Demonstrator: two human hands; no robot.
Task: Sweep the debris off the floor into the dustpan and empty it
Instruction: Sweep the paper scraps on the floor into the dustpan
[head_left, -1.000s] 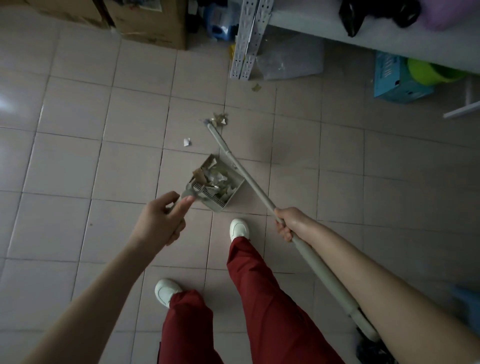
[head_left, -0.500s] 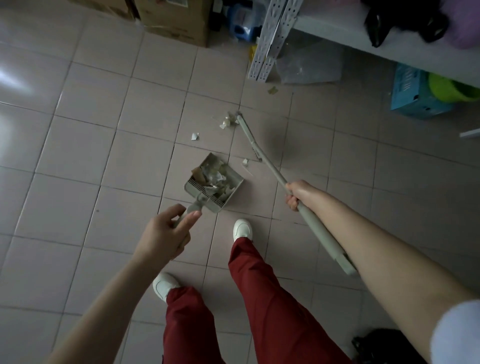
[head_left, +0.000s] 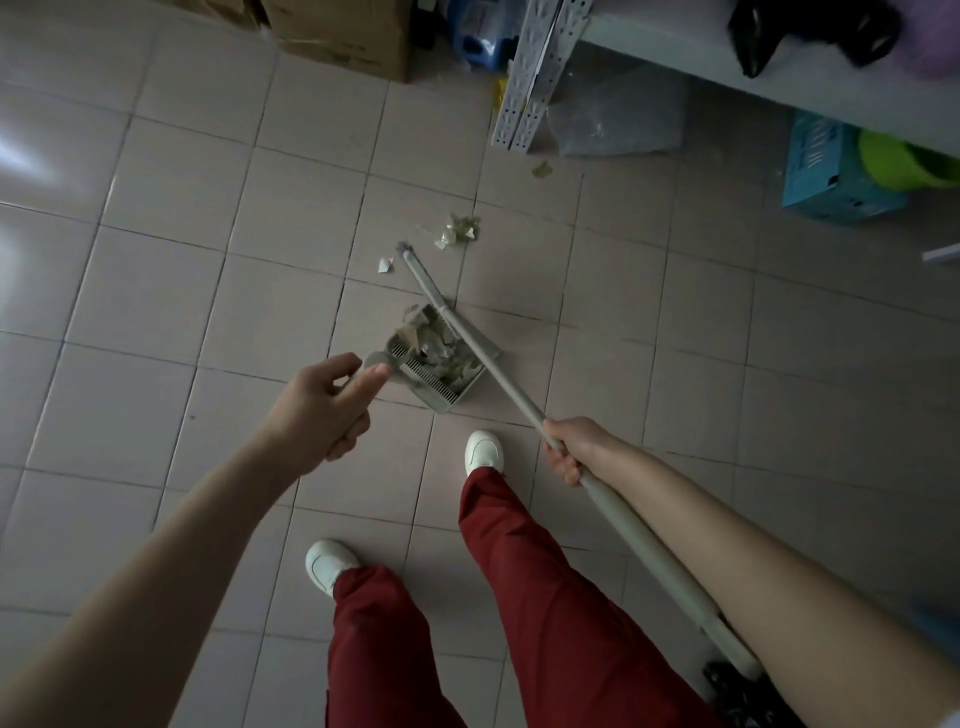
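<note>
A grey dustpan sits on the tiled floor just ahead of my feet, holding torn paper scraps. My left hand grips its handle at the pan's left corner. My right hand is closed around the grey broom handle, which slants up-left across the pan's right side; the broom's end rests on the floor beyond the pan. A small pile of debris lies just past the broom's end, a white scrap lies to its left, and one scrap is farther back.
A perforated metal shelf leg and a clear plastic bag stand behind the debris. Cardboard boxes are at the back left, a blue box and green tub under the shelf at right. My white shoes stand close to the pan.
The broom's end has swung left and nearer, from beside the debris pile to just ahead of the dustpan. The handle now crosses the pan's right side. My left hand keeps its hold.
</note>
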